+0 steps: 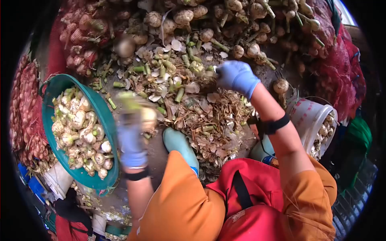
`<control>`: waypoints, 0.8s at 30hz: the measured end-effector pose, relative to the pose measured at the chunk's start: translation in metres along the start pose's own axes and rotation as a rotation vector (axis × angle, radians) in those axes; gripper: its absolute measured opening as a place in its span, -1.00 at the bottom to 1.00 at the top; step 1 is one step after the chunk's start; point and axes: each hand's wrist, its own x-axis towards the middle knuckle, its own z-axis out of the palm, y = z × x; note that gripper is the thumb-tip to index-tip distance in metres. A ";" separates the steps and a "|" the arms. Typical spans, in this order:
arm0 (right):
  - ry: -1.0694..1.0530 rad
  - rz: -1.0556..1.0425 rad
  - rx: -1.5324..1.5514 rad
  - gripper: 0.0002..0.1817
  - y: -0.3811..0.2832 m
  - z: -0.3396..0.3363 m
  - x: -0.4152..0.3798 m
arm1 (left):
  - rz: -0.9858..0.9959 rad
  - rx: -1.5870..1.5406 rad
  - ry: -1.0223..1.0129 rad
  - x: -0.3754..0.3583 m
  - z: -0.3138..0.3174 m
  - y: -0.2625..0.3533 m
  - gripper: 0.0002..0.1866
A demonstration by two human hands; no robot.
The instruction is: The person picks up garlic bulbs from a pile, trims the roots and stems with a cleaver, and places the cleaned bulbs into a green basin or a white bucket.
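The gloved left hand (130,138) is blurred beside the green basin (105,116) of trimmed bulbs; its fingers seem closed round a pale bulb (148,117), close enough to the rim to drop it in. The right hand (237,77) reaches out over the heap of stalks and skins (201,108), fingers curled shut on something I cannot make out. A white bucket (309,116) stands at the right, red net sacks (345,68) behind, and a teal boot (179,143) planted amid the litter.
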 end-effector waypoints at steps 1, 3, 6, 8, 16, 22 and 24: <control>0.075 0.027 0.040 -0.73 0.007 -0.010 0.003 | 0.039 -0.394 -0.213 0.003 -0.009 0.026 -0.57; 0.425 -0.195 -0.019 -0.68 0.032 0.002 0.029 | -0.049 -1.278 -0.594 0.012 -0.036 0.047 -0.55; 0.328 -0.120 0.099 -0.63 0.033 0.018 0.060 | -0.111 -1.150 -0.447 0.020 -0.008 0.050 -0.54; 0.417 -0.148 0.267 -0.62 0.013 0.022 0.052 | -0.208 -0.935 -0.297 0.023 0.013 0.016 -0.35; 0.195 -0.625 0.728 -0.74 -0.076 0.032 -0.068 | 0.158 0.411 -0.421 -0.005 0.030 -0.066 -0.70; 0.441 -0.367 0.385 -0.75 -0.067 0.018 -0.069 | 0.002 0.048 -0.301 -0.017 0.051 -0.020 -0.32; 0.473 -0.485 0.246 -0.67 -0.070 0.020 -0.074 | 0.339 0.498 -0.242 -0.018 0.055 -0.018 -0.20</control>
